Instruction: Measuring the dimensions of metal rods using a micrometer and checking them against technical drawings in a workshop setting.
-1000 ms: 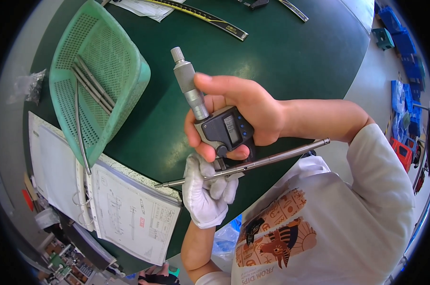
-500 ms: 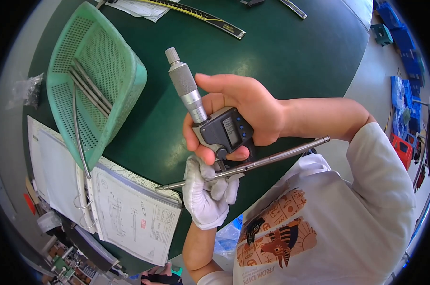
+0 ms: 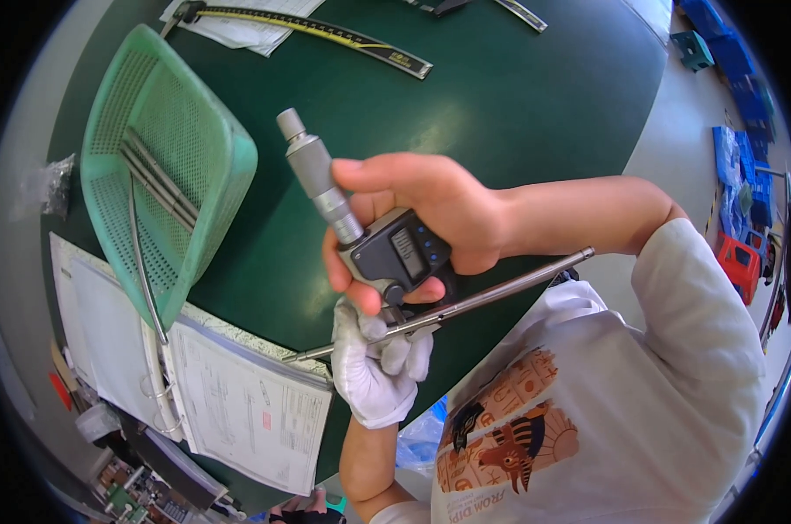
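Observation:
My bare right hand (image 3: pixel 452 210) is closed around a digital micrometer (image 3: pixel 310 175) with a grey knurled thimble and a small lit display. Its thumb rests by the thimble, and the other fingers wrap the body. Below it, my left hand (image 3: pixel 369 375), in a white glove, grips a long thin steel rod (image 3: pixel 518 280). The rod slants from the binder's edge up to the right, and it crosses the micrometer's frame close to the gloved fingers. Whether the measuring faces touch the rod is hidden by the fingers.
A green perforated plastic basket (image 3: pixel 243 162) holding several steel rods (image 3: pixel 155 183) stands at the left. An open ring binder (image 3: pixel 247 384) with drawings lies in front of it. A black-and-yellow caliper (image 3: pixel 326 32) and papers (image 3: pixel 247 37) lie at the far side of the green table (image 3: pixel 535 105).
The whole view has shifted a little, so hands, micrometer and rod sit slightly lower and further left. Both grips stay the same, with the rod still at the micrometer's frame.

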{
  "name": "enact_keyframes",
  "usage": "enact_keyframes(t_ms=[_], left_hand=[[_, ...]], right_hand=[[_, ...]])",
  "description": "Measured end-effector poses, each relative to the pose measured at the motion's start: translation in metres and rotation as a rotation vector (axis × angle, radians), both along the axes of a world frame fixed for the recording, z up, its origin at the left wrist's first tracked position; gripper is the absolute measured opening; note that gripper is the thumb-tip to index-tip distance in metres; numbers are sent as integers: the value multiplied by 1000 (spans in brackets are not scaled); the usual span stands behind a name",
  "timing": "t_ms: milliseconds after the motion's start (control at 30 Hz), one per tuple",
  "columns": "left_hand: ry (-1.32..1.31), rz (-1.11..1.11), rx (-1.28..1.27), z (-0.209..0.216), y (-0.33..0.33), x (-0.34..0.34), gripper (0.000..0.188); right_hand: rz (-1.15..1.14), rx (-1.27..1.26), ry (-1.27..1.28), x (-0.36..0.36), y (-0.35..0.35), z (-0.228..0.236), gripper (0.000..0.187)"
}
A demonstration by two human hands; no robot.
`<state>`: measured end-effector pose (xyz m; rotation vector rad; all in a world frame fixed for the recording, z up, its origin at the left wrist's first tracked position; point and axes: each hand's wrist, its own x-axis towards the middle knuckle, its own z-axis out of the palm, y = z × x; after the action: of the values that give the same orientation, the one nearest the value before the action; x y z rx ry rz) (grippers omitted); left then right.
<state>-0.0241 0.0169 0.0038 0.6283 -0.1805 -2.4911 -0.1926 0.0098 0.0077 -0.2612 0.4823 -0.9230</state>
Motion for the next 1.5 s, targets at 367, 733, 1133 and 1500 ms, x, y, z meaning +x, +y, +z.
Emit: enact_keyframes(t_ms=[367, 733, 1133, 1500], left_hand=[[-227, -1, -64, 8, -1, -5, 34], [-103, -33, -108, 2, -2, 2, 35], [-129, 37, -166, -1, 0, 0, 38], [-296, 42, -179, 11, 4, -11, 41]], right_hand=[[-30, -46, 79, 3, 3, 1, 62], [-7, -26, 29, 0, 2, 0, 66], [-10, -34, 163, -1, 2, 6, 63], [-26, -79, 167, 1, 1, 3, 63]])
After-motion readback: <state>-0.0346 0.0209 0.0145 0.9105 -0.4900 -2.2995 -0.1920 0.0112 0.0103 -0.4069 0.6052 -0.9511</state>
